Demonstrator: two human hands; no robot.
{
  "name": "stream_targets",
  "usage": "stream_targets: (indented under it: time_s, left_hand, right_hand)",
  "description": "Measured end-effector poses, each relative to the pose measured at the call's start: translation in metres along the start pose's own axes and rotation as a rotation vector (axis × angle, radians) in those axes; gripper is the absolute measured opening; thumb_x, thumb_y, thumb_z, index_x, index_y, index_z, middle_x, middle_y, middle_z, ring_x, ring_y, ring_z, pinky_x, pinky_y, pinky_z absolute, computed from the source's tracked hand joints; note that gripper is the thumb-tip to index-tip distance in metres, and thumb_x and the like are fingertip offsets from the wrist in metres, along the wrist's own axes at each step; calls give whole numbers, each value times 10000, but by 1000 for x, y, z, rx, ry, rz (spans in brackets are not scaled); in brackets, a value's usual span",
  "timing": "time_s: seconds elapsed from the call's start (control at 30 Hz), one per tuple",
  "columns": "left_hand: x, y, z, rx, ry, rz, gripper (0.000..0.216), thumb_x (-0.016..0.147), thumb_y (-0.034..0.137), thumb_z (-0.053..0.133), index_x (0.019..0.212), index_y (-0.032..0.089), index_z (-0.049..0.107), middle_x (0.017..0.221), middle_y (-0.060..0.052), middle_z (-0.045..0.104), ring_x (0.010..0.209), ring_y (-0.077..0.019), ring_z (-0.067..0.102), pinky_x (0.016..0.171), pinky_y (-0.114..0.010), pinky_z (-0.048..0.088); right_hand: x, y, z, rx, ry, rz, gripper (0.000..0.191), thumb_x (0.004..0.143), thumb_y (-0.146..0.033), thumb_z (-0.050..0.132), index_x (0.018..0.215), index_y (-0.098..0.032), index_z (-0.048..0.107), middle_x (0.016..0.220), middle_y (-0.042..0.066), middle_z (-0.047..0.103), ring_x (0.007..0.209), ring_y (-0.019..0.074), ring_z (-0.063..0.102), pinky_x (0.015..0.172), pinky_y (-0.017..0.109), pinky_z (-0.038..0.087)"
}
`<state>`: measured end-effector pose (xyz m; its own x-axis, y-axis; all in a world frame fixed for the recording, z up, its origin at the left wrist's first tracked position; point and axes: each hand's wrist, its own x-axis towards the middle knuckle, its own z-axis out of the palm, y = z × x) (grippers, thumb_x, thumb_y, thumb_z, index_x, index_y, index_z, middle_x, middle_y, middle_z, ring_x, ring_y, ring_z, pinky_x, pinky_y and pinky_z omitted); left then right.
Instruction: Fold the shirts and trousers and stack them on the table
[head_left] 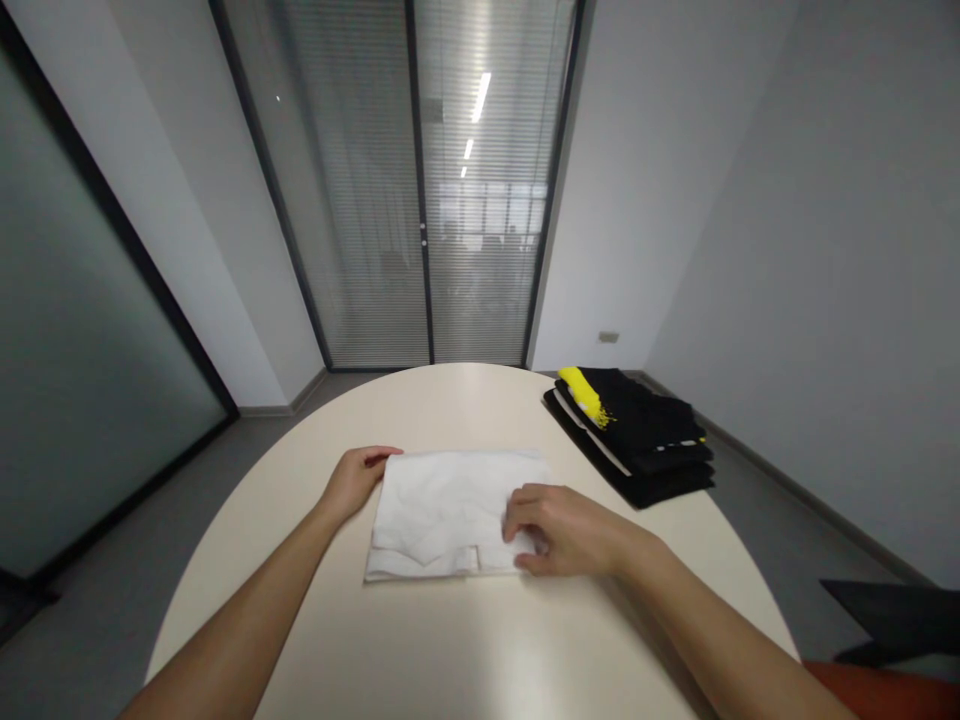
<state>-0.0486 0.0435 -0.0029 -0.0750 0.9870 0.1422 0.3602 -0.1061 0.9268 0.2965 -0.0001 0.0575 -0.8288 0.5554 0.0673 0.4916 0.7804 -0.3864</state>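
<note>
And there it was: the white cloth (442, 500) lay folded on the round table (375, 660), to the left of the dark clothes stack (637, 420), both hands right on it! Doing this well, by the look of it, called for light, even pressure, the end away from the stack kept steady while the creases were eased flat (no tugging, or the layers might skid apart). The left hand (354, 482) was at a corner on the side away from the stack, fingertips at the fabric's edge; whether they pinched it, you couldn't tell. And on the stack side, the right hand (559, 525) arched over the cloth, fingers bent, thumb apart from them, white fabric lying directly under the fingertips!
</note>
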Motion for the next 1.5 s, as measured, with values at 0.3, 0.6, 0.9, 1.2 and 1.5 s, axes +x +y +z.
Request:
stream_targets:
  time_s: [0.3,0.6,0.9,1.2,1.5]
  left_hand:
    - [2,-7,-2,80,21,19,338,692,347,646,935,158,787,978,-98,783,926,-276,710,850,-368,529]
    - [2,-14,-7,226,-19,111,312,762,315,616,996,191,779,1020,-80,774,941,-260,702,876,-359,526]
    - [1,-14,-22,257,-217,307,326,896,443,588,1049,216,767,1181,-91,723,1098,-243,655,995,-361,486]
    - [-4,-8,-24,535,-148,322,319,896,380,548,1100,256,760,1193,-67,717,1112,-257,640,1001,-387,467]
    - [0,-18,-16,349,-103,201,353,838,350,558,1103,214,748,1141,-78,742,1059,-257,673,965,-363,486]
  right_hand:
    - [-4,3,-6,23,-2,8,175,656,-117,610,804,-198,656,776,-21,642,700,119,556,683,220,417]
    - [3,-11,-2,-49,43,-10,204,772,-287,707,959,-209,686,944,31,683,884,188,622,814,291,450]
    - [10,-16,12,-79,50,5,266,901,-325,626,1136,-204,659,1103,66,673,987,207,627,870,321,465]
    - [12,-23,15,-149,21,-33,371,878,-430,657,1176,-212,623,1090,73,668,974,232,612,857,355,450]
    - [28,-42,49,-268,143,-104,244,927,-337,598,1137,-214,614,1171,80,645,1025,227,562,820,339,420]
